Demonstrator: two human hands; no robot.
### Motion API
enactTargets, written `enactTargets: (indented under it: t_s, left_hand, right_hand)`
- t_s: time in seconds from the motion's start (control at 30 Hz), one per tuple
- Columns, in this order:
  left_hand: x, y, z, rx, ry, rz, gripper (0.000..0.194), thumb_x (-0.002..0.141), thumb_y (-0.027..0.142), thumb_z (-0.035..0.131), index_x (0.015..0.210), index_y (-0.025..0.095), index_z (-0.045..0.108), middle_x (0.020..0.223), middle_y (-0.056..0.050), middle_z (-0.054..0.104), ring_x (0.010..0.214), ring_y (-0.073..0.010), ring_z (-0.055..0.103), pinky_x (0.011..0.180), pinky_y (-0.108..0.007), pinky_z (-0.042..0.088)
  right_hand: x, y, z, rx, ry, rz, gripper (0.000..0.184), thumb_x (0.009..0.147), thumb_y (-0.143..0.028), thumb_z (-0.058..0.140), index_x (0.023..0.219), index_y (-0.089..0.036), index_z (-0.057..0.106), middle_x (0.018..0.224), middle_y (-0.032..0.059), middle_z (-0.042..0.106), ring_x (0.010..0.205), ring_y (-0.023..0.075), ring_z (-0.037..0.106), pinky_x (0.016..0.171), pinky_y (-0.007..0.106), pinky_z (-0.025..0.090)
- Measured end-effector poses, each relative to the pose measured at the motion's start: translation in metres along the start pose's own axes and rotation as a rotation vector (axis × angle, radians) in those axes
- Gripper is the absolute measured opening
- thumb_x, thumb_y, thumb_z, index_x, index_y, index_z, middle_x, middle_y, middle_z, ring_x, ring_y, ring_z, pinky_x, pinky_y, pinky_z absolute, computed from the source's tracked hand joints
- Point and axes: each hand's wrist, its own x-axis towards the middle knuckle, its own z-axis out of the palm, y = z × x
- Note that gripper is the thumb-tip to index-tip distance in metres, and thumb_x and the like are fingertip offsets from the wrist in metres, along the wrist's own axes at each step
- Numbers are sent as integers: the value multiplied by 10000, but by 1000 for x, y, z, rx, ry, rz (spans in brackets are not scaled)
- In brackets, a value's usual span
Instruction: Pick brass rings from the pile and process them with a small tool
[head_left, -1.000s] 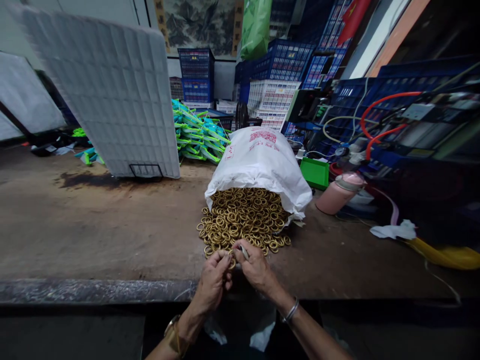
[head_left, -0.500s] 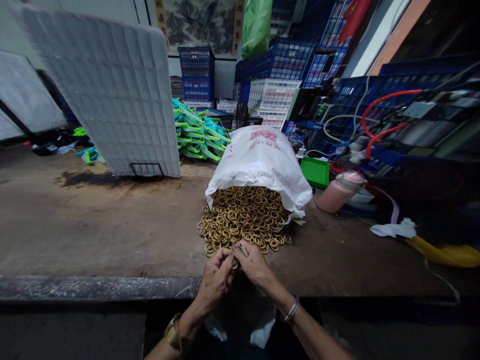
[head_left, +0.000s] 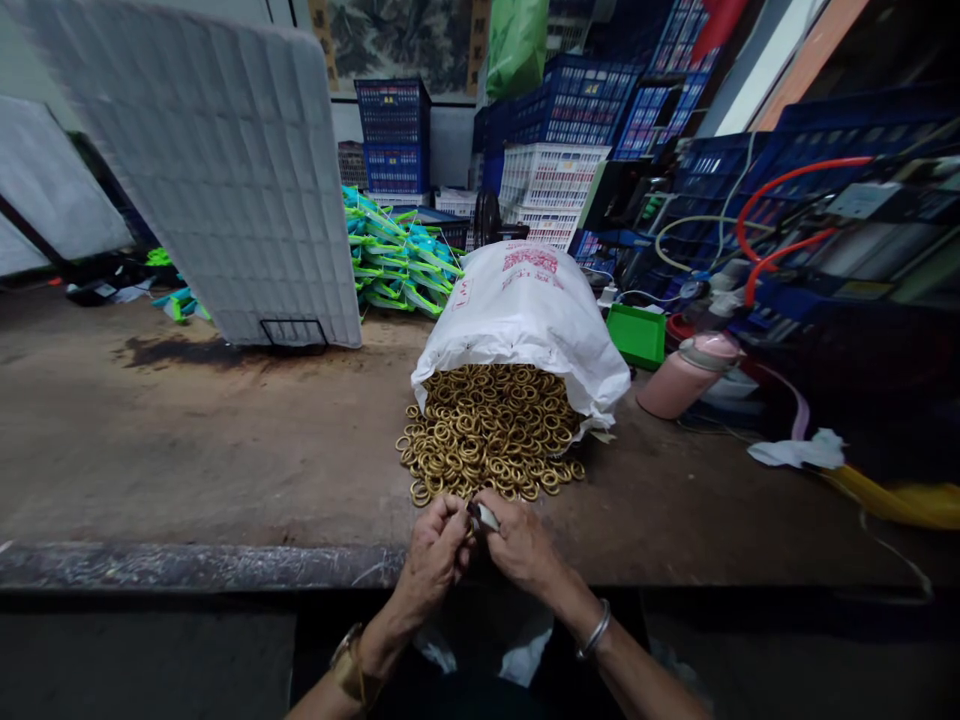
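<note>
Just in front of the ring pile, at the table's near edge, my two hands meet. My left hand is closed, its thumb and forefinger pinching a brass-coloured ring that is mostly hidden by the fingers. My right hand is closed around a small hand tool with a pale body and a dark tip; its exact kind is unclear. That tip points at the left fingertips. Many brass-coloured rings spill from the mouth of a white woven sack lying on its side.
The brown table has a worn front edge. At left stands a white padded panel, with green-and-blue pieces behind it. A green tray, a pink bottle and a machine with red hoses are at right. Crates rise behind.
My right hand has shifted slightly right and turned, showing more of the tool and its dark tip. My left hand keeps its pinch in nearly the same place. The view has moved a little.
</note>
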Motion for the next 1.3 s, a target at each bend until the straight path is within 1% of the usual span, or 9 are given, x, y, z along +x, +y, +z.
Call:
enactTargets:
  t_s: [0.17, 0.33, 0.5, 0.67, 0.77, 0.87, 1.07, 1.2, 1.3]
  left_hand:
    - [1, -3, -1, 27, -16, 85, 293, 735, 475, 527, 750, 195, 441, 506, 89, 416, 357, -24, 312, 344, -142, 227]
    - [2, -3, -3, 23, -31, 123, 289, 733, 462, 539, 730, 187, 447, 502, 89, 410, 367, -23, 315, 366, -144, 242]
    - [-9, 2, -4, 10, -50, 25, 284, 750, 460, 523, 772, 192, 431, 513, 86, 430, 340, -17, 306, 321, -126, 210]
    - [-24, 1, -3, -172, -178, -50, 231, 769, 396, 537, 766, 193, 425, 506, 79, 450, 315, -24, 339, 300, -128, 249]
    - [-24, -1, -6, -354, -198, -99, 219, 769, 374, 542, 762, 177, 446, 593, 35, 513, 377, -39, 401, 316, -137, 295]
    - [-20, -1, -12, -427, -125, -146, 230, 771, 368, 537, 734, 153, 467, 701, -24, 568, 457, -56, 463, 335, -140, 317]
    - [-16, -2, -16, -426, -59, -129, 202, 761, 331, 543, 705, 149, 477, 668, -42, 584, 464, -81, 490, 320, -147, 298]
    - [-14, -7, -19, -477, -112, -125, 118, 755, 269, 537, 802, 173, 487, 646, -14, 570, 444, -81, 479, 322, -151, 286]
    - [-11, -9, -23, -507, -150, -159, 172, 738, 236, 551, 893, 175, 508, 657, -10, 560, 473, -87, 494, 335, -152, 284]
  right_hand:
    - [-2, -3, -2, -147, -64, -10, 237, 633, -44, 376, 764, -194, 504, 658, 7, 569, 603, 125, 474, 555, 216, 249]
    - [0, -3, -1, -208, -74, -23, 227, 672, -39, 380, 794, -191, 496, 670, 6, 580, 597, 120, 486, 542, 221, 229]
    - [4, -2, 1, -325, -64, 46, 122, 751, -117, 420, 820, -187, 493, 673, 14, 592, 580, 124, 504, 520, 238, 200]
    - [17, 9, -8, -416, 28, 175, 224, 704, -23, 396, 829, -173, 507, 667, 26, 601, 590, 124, 517, 531, 239, 213]
    - [28, 12, -12, -430, 126, 143, 248, 692, -25, 394, 847, -177, 515, 640, 14, 594, 580, 125, 522, 535, 240, 224]
    - [39, 8, -11, -445, 166, 64, 274, 706, -42, 394, 898, -194, 517, 688, 11, 616, 617, 128, 551, 545, 238, 237]
    - [56, -2, -5, -591, 27, 77, 241, 751, -92, 423, 947, -212, 494, 766, 36, 656, 677, 155, 601, 537, 242, 251]
    - [62, 0, -4, -650, -9, 111, 259, 770, -99, 411, 992, -209, 487, 757, 55, 662, 675, 173, 613, 532, 248, 256]
    - [63, 2, -5, -645, -4, 113, 230, 766, -99, 413, 946, -210, 503, 749, 46, 663, 678, 173, 613, 532, 244, 246]
